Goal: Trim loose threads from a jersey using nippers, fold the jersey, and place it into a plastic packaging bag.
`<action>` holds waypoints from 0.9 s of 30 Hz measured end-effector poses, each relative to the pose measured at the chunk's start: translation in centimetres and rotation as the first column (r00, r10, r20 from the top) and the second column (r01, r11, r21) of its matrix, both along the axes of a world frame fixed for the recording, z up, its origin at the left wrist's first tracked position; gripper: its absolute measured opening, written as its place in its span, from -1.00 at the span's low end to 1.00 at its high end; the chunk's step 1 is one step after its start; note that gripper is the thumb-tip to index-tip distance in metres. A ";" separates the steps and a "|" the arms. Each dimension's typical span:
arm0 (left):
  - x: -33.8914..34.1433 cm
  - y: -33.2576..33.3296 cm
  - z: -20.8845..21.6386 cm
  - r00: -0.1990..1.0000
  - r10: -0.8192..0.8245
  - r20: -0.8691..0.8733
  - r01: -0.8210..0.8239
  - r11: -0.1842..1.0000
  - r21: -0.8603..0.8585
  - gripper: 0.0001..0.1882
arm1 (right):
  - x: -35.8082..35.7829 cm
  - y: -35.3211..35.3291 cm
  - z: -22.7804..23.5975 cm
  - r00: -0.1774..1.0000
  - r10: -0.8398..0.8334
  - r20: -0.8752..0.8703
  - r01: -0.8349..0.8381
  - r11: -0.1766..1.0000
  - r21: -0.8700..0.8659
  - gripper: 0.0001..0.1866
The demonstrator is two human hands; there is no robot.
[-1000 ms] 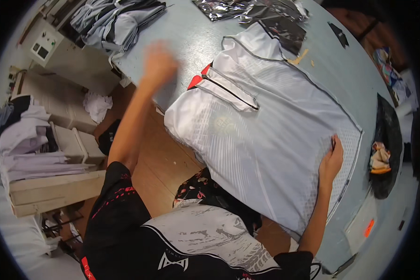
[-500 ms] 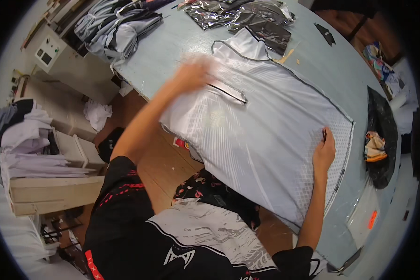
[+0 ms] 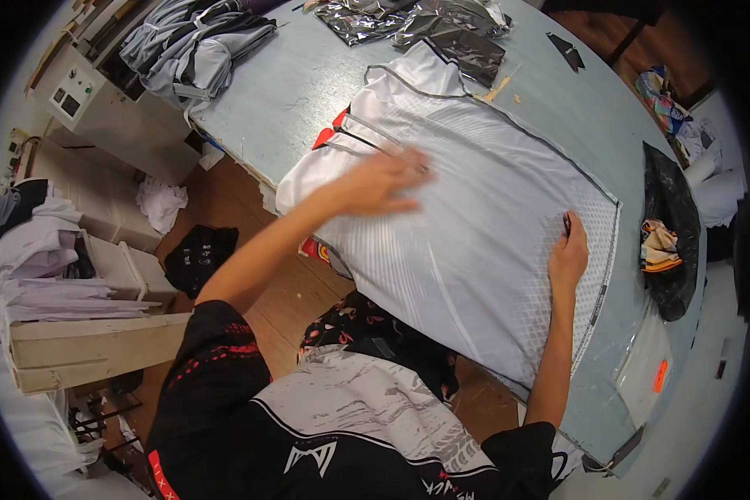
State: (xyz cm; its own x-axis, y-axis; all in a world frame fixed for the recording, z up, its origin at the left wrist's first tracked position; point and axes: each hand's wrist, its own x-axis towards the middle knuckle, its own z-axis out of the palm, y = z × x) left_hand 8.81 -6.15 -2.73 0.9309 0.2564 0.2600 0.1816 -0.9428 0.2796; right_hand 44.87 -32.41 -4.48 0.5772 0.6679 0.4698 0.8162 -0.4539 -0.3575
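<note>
A white inside-out jersey (image 3: 467, 242) with faint grey patterning and dark seam edges lies spread across the light blue table (image 3: 300, 92). My left hand (image 3: 383, 182) is over its left part, fingers apart and slightly blurred, with nothing seen in it; whether it touches the cloth is unclear. Beyond that hand, a dark-edged strip of the cloth lies folded, and red patches (image 3: 332, 132) show at the border. My right hand (image 3: 568, 260) rests on the right part of the jersey, closed around a small dark object (image 3: 567, 222) whose kind I cannot make out.
Bundled grey and black garments (image 3: 200, 54) lie at the table's far left corner. Dark garments in clear plastic (image 3: 454, 37) are at the back. A black plastic bag (image 3: 671, 233) lies on the right. White folded cloth (image 3: 67, 296) is stacked left, beside boxes.
My left hand has swept right and nearer across the jersey. The folded strip at the left has shifted back, and red patches now show there. My right hand keeps its place on the cloth.
</note>
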 end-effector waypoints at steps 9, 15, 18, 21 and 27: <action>-2.9 2.8 0.6 0.751 0.611 0.252 -0.658 0.723 0.208 -0.38 | 0.4 -0.5 0.4 1.000 0.024 0.005 -0.024 0.999 0.033 -0.57; 5.0 -8.1 0.4 0.973 -0.178 0.149 0.213 0.941 -0.264 -0.58 | 0.2 -0.7 0.3 1.000 0.005 -0.019 -0.004 1.000 0.014 -0.55; 5.7 -14.4 0.5 0.827 -0.435 0.355 0.520 0.832 -0.191 -0.55 | 0.0 0.4 0.2 0.997 0.044 -0.056 -0.042 0.999 0.034 -0.54; 5.7 -13.4 2.5 0.872 -0.262 0.413 0.398 0.871 -0.289 -0.56 | 0.5 -0.3 -0.1 0.998 0.047 -0.046 -0.045 0.998 0.033 -0.53; 3.5 1.2 1.9 0.910 0.160 0.384 -0.054 0.961 -0.272 -0.64 | 0.8 -0.3 -0.3 0.999 0.037 -0.007 -0.037 0.999 -0.016 -0.53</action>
